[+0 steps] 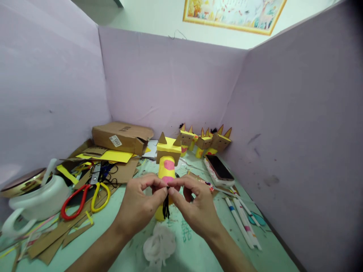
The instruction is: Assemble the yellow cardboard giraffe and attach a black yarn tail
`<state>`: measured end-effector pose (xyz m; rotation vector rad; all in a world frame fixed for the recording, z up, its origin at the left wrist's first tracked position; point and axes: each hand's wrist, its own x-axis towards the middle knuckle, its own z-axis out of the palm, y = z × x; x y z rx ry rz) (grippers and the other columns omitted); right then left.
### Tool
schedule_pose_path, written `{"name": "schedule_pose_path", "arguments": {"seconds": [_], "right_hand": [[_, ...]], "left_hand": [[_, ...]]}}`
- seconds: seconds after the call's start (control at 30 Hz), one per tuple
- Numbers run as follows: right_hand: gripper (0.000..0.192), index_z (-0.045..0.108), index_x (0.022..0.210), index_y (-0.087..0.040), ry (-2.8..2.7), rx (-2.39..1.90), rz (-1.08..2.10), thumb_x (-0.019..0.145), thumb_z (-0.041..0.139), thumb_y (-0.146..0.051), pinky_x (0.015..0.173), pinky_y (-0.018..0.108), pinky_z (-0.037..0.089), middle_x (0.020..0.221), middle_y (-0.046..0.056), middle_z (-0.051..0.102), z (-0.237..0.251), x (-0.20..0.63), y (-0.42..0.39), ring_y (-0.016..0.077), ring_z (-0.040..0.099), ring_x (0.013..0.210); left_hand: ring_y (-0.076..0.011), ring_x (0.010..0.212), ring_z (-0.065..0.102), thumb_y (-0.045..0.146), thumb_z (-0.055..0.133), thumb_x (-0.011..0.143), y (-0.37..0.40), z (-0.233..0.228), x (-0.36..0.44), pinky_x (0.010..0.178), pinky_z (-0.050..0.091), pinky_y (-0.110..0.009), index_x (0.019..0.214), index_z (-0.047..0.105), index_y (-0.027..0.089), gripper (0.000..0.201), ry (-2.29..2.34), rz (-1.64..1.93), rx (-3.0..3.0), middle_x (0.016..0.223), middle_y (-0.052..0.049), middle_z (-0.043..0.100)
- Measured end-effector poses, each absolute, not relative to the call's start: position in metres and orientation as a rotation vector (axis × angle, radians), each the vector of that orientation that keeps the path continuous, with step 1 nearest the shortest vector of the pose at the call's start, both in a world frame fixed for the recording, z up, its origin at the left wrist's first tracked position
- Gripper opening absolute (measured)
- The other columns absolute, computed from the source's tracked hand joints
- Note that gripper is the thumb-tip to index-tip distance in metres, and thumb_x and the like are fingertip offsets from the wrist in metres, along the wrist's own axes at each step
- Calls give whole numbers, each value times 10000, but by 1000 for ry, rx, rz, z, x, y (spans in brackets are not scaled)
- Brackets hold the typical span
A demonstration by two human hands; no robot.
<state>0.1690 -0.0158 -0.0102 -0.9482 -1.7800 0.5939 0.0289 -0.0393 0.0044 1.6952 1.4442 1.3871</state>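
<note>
Black yarn tuft (166, 207) hangs straight down, pinched at its top between left hand (138, 206) and right hand (195, 207) fingertips, equally near both.

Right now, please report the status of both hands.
Left hand and right hand both pinching black yarn tuft. Yellow paper figure directly behind. Nothing blocking.

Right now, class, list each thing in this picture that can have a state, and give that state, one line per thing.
left hand: pinching the black tassel
right hand: pinching the black tassel
black tassel: held, strands hanging down
yellow paper figure: upright on the table behind the hands
finished figures: standing in a row at the back wall
cardboard box: on its side, end flap open
scissors: lying flat
phone: screen dark
</note>
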Motion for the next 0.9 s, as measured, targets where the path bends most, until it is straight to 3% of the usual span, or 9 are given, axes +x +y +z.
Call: {"name": "schedule_pose_path", "arguments": {"seconds": [0.13, 0.47, 0.57, 0.67, 0.8, 0.9], "right_hand": [[94, 597, 602, -187, -1741, -1027, 592, 680, 545, -193, 453, 230, 312, 529, -31, 519, -14, 167, -15, 95, 388, 460], [56, 457, 585, -203, -1683, -1050, 758, 640, 465, -215, 449, 240, 300, 515, -45, 420, -22, 173, -15, 101, 366, 458], [26, 492, 664, -199, -1670, -1028, 778, 640, 486, -208, 449, 234, 319, 577, -39, 464, -21, 174, -15, 96, 381, 466], [127, 545, 790, -192, -1655, -965, 786, 682, 489, -229, 449, 234, 341, 659, -22, 518, -19, 175, -16, 99, 398, 479], [39, 567, 700, -189, -1687, -930, 625, 691, 529, -185, 451, 227, 338, 602, -26, 540, -17, 173, -20, 95, 398, 469], [97, 634, 738, -189, -1748, -878, 515, 685, 564, -149, 438, 222, 324, 614, -21, 573, -17, 170, -24, 90, 397, 463]], "left_hand": [[-131, 565, 509, 230, 550, 668, -38, 4, 27, 551, 412, -236, 559, 592, 161, 136, 1471, 1383, 1690, 554, 9, 567], [-135, 560, 490, 246, 541, 649, -39, 3, 28, 543, 396, -246, 557, 580, 159, 132, 1498, 1384, 1578, 545, 7, 548], [-132, 551, 489, 246, 547, 643, -40, 4, 28, 534, 393, -242, 551, 583, 160, 131, 1485, 1394, 1571, 540, 8, 554], [-127, 546, 489, 241, 551, 650, -41, 5, 27, 535, 395, -239, 550, 590, 161, 134, 1470, 1404, 1592, 537, 11, 557], [-128, 562, 505, 222, 553, 679, -42, 4, 26, 546, 401, -235, 574, 608, 161, 133, 1462, 1401, 1638, 556, 10, 568], [-127, 577, 519, 206, 554, 700, -44, 3, 27, 558, 405, -232, 586, 617, 163, 137, 1445, 1423, 1716, 572, 11, 568]]}}
